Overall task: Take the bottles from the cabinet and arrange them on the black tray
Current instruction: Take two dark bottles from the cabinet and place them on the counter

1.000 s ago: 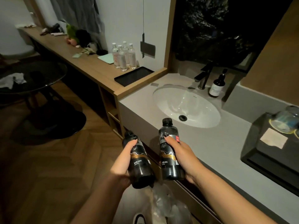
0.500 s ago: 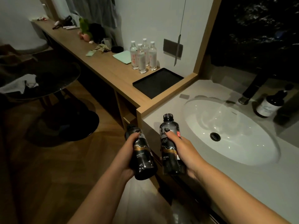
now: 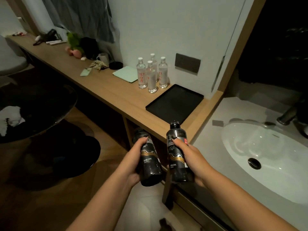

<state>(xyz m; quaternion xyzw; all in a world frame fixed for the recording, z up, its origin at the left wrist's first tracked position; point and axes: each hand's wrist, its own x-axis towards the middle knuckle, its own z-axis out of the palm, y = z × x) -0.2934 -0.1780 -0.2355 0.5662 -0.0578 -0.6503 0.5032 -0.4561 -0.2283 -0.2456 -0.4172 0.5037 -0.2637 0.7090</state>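
Observation:
My left hand (image 3: pixel 133 161) grips a dark bottle (image 3: pixel 150 164) with a gold band, tilted away from me, below the counter's front edge. In my right hand (image 3: pixel 191 157) a second dark bottle (image 3: pixel 177 152) stands nearly upright, its black cap level with the counter edge. The black tray (image 3: pixel 175 102) lies flat on the wooden counter (image 3: pixel 106 89) just beyond both bottles, with nothing on it. Several clear water bottles (image 3: pixel 151 75) stand in a cluster to the tray's far left.
A white sink basin (image 3: pixel 266 155) fills the right side, with a tap (image 3: pixel 286 115) behind it. A green pad (image 3: pixel 125 74), a mug (image 3: pixel 104 58) and small clutter sit further along the counter. A dark round table (image 3: pixel 36 112) stands on the left over the wood floor.
The view has swung left and closer to the counter, so the tray now sits right ahead of the bottles. Both hands keep their grip and have risen slightly toward the counter edge.

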